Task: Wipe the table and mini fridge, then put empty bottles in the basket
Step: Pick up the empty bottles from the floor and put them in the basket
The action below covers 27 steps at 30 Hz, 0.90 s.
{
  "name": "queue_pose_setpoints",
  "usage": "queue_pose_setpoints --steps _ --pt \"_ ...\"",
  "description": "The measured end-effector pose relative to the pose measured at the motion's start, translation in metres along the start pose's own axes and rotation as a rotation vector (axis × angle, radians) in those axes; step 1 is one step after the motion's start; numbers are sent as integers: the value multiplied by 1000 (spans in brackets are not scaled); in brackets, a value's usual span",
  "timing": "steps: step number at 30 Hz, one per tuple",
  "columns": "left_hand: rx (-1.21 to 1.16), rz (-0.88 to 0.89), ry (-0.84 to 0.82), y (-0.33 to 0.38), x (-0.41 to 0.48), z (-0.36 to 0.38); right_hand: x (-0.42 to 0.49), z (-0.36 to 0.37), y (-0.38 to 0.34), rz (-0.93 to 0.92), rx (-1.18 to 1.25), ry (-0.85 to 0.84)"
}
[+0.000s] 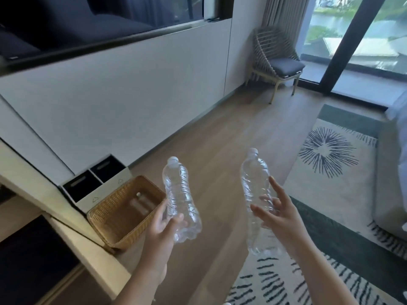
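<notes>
On the wooden floor [220,133] by the wall a wicker basket [110,225] already has one bottle [141,203] lying in it, while just beside it the left hand [160,227] grips a clear empty bottle [180,194] and the right hand [282,219], fingers splayed, loosely holds a second empty bottle [253,179].

Clear bottles [181,201], tan woven basket [105,208], cream rug [343,194] with dark starburst.

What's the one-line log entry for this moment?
left hand grips left bottle; right hand at right bottle, fingers spread; basket holds third bottle
</notes>
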<state>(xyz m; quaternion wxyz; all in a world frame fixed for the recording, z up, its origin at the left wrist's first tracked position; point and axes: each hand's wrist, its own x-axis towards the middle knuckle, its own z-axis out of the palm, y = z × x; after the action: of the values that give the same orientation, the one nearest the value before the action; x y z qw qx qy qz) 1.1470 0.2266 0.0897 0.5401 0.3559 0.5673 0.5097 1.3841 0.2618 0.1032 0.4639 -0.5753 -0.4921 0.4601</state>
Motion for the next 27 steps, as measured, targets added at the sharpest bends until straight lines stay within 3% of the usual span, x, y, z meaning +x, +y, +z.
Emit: queue_pose_setpoints --steps 6,13,27 --pt "51 13 24 5 50 28 55 -1 13 26 -13 -34" --pt "46 46 142 3 124 4 129 37 19 108 -30 -81" --pt "-16 116 324 53 311 -154 308 275 -24 -43 -188 -370"
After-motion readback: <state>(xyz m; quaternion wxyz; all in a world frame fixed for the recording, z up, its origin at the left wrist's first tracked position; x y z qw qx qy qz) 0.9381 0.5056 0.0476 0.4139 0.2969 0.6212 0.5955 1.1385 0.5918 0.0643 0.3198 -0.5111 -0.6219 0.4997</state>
